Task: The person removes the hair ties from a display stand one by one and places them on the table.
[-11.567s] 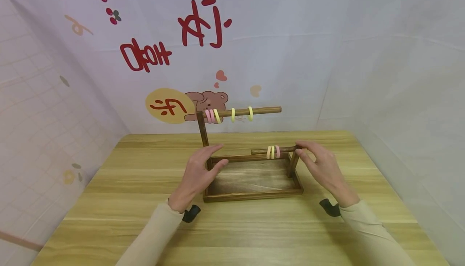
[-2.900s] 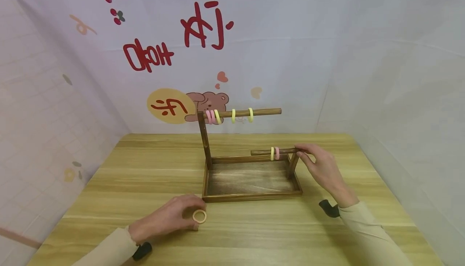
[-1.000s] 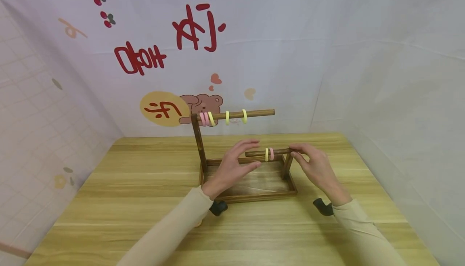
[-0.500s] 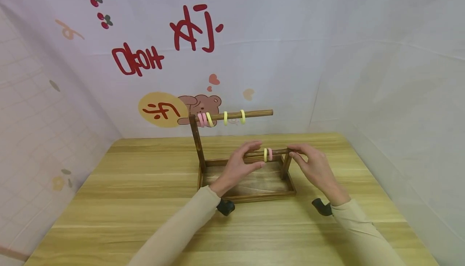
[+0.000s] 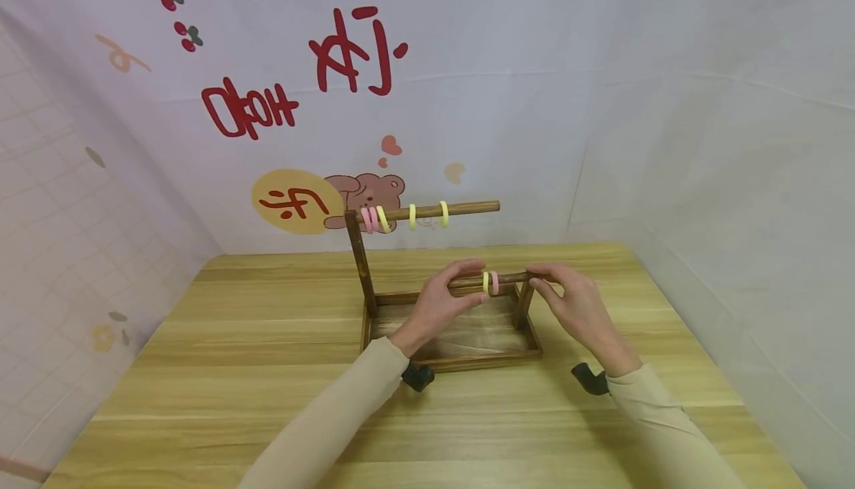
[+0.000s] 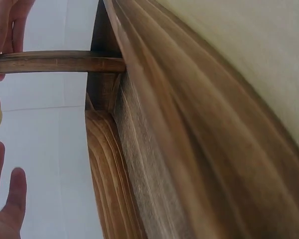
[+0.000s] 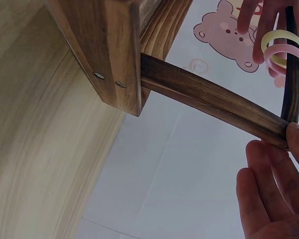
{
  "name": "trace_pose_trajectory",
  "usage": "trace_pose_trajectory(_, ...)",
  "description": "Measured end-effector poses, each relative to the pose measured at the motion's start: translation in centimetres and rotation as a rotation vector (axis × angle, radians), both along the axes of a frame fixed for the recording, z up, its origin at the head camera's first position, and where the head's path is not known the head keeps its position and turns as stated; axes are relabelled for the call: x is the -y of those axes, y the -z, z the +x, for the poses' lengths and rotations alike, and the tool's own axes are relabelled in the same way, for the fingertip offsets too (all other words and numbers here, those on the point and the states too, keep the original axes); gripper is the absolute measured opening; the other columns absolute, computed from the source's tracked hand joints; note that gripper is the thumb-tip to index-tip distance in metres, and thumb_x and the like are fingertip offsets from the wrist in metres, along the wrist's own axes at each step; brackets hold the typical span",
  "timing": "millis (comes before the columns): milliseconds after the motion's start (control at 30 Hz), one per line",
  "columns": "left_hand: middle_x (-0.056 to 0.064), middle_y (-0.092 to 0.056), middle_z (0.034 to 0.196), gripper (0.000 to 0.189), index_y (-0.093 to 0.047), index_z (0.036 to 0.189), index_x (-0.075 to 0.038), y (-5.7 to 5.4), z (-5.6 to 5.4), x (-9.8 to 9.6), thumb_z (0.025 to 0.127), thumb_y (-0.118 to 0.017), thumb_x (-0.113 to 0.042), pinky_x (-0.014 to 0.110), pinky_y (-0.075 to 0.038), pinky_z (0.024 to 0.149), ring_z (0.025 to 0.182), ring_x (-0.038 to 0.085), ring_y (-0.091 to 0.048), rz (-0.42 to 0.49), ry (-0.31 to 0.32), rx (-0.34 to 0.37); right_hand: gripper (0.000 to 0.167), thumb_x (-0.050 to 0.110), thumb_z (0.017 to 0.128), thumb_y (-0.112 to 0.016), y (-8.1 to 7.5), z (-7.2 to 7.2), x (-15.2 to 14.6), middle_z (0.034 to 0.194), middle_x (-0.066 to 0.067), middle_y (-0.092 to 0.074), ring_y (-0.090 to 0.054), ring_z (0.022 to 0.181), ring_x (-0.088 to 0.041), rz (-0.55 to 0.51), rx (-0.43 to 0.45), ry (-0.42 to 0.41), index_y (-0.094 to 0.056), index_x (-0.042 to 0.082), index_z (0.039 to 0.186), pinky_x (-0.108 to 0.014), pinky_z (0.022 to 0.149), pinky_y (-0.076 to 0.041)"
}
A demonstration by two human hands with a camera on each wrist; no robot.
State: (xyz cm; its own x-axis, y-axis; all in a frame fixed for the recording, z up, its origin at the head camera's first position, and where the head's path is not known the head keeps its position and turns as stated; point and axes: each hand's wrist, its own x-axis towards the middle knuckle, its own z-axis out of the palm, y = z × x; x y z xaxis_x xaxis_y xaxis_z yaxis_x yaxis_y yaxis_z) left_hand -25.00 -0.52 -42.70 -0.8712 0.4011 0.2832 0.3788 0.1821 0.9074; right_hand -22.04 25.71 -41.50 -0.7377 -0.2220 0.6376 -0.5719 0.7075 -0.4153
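Note:
In the head view a wooden stand (image 5: 361, 266) has two horizontal bars over a tray base. On the lower bar (image 5: 512, 278) hang a yellow ring (image 5: 485, 283) and a pink ring (image 5: 495, 283), side by side. My left hand (image 5: 437, 303) reaches around the bar's free end, thumb below and fingers above, close to the yellow ring. Whether it touches the ring cannot be made out. My right hand (image 5: 574, 303) pinches the top of the short post (image 7: 214, 99), where the lower bar joins it. The right wrist view shows left fingers (image 7: 261, 35) behind both rings.
On the upper bar (image 5: 474, 208) hang several pink and yellow rings. The stand's tray base (image 5: 481, 361) rests on a wood-grain table (image 5: 200, 370). A printed cloth (image 5: 501, 103) stands behind and along the sides.
An orange-tinted ring left the lower bar in my left hand and went down to the table at left, now out of sight. The left hand returned to the bar. The right hand stayed.

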Motion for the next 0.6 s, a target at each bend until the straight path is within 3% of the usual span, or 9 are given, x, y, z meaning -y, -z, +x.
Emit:
trace_pose_trajectory(267,-0.006,-0.067,0.137,0.05,-0.067,0.139,-0.017,-0.21,-0.39,-0.01,0.092,-0.083,-0.022,0.042,-0.044,0.112,0.132,0.015,-0.057,-0.092,-0.007,-0.078,0.027,0.0,0.092,-0.076,-0.2,0.08,0.12,0.113,-0.014,-0.076,-0.073,0.102,-0.034,-0.003,0.01,-0.003,-0.073,0.002,0.118,-0.054,0.087,-0.057)
trace_pose_trajectory(600,-0.004,-0.069,0.135,0.043,-0.071,0.135,-0.019,-0.16,-0.47,-0.04,0.093,-0.081,-0.021,0.04,-0.047,0.11,0.13,0.015,-0.06,-0.111,0.001,-0.139,0.026,0.0,0.091,-0.077,-0.13,0.07,0.05,0.112,-0.014,-0.076,-0.073,0.101,-0.033,-0.004,0.005,0.0,-0.074,0.002,0.117,-0.053,0.085,-0.058)
